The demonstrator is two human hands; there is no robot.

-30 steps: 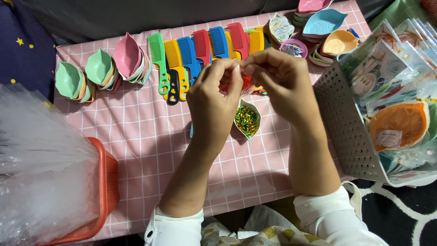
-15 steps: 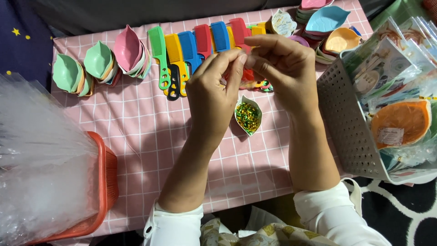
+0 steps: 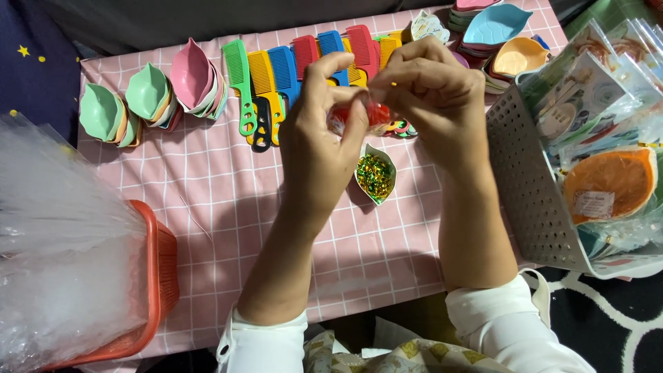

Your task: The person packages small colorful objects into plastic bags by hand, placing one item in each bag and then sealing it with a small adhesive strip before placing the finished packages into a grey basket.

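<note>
The left hand [image 3: 319, 141] and the right hand [image 3: 431, 97] meet above the desk [image 3: 228, 200], and their fingertips pinch together one small red item in clear wrap [image 3: 369, 114]. The item sits between the two hands, held in the air, directly above a small leaf-shaped dish of green and gold bits [image 3: 375, 174]. Behind the hands lies a row of coloured combs [image 3: 290, 69]. A grey perforated basket [image 3: 528, 186] stands just beside the right forearm.

Clear-wrapped packets [image 3: 587, 103] in grey perforated basket [image 3: 525, 200]; white label [image 3: 592, 204] on orange one.
</note>
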